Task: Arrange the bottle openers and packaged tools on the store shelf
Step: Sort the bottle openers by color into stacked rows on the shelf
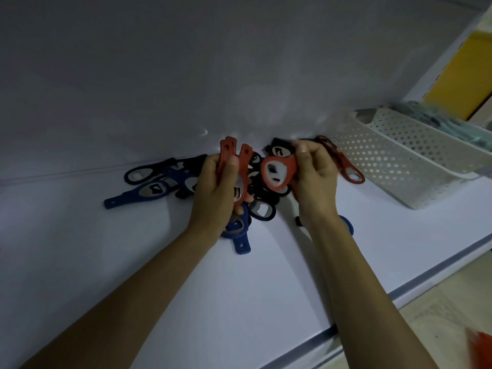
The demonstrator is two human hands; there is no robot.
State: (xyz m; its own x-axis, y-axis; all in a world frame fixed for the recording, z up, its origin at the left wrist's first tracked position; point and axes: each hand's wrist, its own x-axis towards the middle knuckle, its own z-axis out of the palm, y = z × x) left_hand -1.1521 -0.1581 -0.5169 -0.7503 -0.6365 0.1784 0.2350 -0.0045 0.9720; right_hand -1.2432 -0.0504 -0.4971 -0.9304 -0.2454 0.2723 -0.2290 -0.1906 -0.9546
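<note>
Head cam: L hand [213, 190] is clenched round a stack of red plastic bottle openers w/ steel inserts [229, 158]. The stack's long axis is near upright, holed handle ends up. R hand [315, 182] grips one more red plastic opener [277, 173], ring head facing the stack, handle buried in the palm.

Key relation: the single sits just beside the stack, on the side toward the white perforated plastic basket [415, 161], not touching. Its axis looks roughly crosswise to the stack's, so my guess is it needs rotating to handle-up before merging. R hand is the one nearer the basket.

Loose pile of black and blue plastic openers [157, 187] lies on the white shelf [106, 262], under and beyond both hands, away from the basket. Another red opener [346, 166] lies flat between R hand and basket.

Teal items in the basket [452, 123] are blurred; can't tell if they're the pkgd tools.

Brands/text: none legible anywhere.
</note>
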